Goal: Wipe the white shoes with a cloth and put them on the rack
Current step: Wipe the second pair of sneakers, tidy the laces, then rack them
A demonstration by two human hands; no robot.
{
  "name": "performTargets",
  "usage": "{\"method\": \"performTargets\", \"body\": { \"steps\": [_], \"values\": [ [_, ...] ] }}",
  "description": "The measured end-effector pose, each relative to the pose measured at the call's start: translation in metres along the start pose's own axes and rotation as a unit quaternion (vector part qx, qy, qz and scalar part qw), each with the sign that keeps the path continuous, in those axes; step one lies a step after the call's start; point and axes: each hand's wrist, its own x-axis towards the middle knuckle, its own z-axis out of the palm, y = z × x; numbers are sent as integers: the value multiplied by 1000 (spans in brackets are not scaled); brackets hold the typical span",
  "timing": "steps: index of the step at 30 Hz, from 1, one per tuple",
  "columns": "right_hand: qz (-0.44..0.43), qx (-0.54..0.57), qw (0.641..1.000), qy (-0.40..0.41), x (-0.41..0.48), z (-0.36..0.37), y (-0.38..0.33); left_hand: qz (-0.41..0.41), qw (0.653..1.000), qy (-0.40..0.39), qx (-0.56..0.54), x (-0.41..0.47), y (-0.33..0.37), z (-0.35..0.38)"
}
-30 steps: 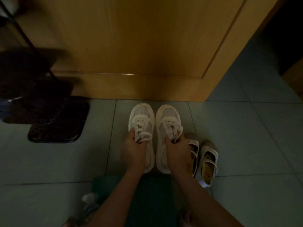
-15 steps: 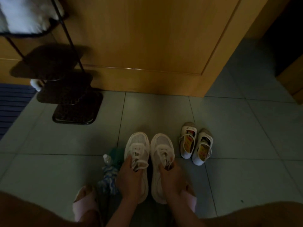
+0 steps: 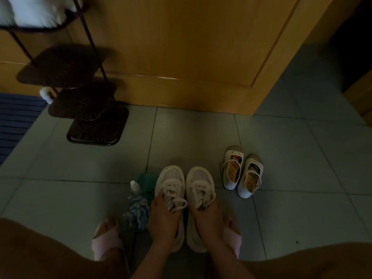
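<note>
The 2 white shoes [image 3: 171, 178] have been drawn back from the wooden door [image 3: 181, 57] and set on the floor [image 3: 281, 208] just beside the cloth [image 3: 136, 212]. Each is held at the laces: the left hand [image 3: 161, 220] grip on 1, the right hand [image 3: 209, 218] grip on the other. Wiping is judged next, with the rack [image 3: 96, 127] well apart. Uppers pale, mesh toes, laces loose.

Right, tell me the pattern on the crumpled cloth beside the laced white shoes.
Blue-and-white wavy stripes on the crumpled cloth, shown best in the head view.
</note>
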Motion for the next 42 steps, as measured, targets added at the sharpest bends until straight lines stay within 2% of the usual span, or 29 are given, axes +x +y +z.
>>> {"method": "performTargets", "body": {
  "steps": [2, 5, 9, 13, 16, 21, 26, 32, 37, 40, 42],
  "values": [
    [-25, -30, 999, 13, 2, -4, -7, 16, 999, -40, -13, 1, 1, -10],
    [-77, -10, 997, 26, 9, -9, -23, 27, 997, -61, -29, 8, 3, -32],
    [-181, -1, 983, 45, 17, 0, -51, -1, 995, -8, -101, 24, -3, -64],
    [-240, -2, 970, -48, 28, 15, -78, -43, 992, 14, -119, 38, -34, -77],
    [-250, -16, 960, -127, 35, 35, -91, -34, 994, 15, -101, 37, -58, -78],
    [-326, -104, 914, -216, 40, 72, -112, -47, 998, 2, -35, 34, -79, -62],
    [-306, -163, 888, -302, 41, 106, -119, -37, 999, -18, 25, 43, -96, -52],
    [-261, -141, 897, -326, 49, 126, -121, -43, 998, 15, 38, 51, -95, -49],
    [-262, -46, 917, -297, 53, 125, -125, -70, 990, 77, -96, 55, -85, -59],
    [-259, 28, 928, -265, 69, 103, -149, -117, 965, 99, -211, 76, -69, -74],
    [-244, 73, 927, -275, 80, 78, -168, -109, 947, 119, -276, 96, -58, -86]
  ]
}}
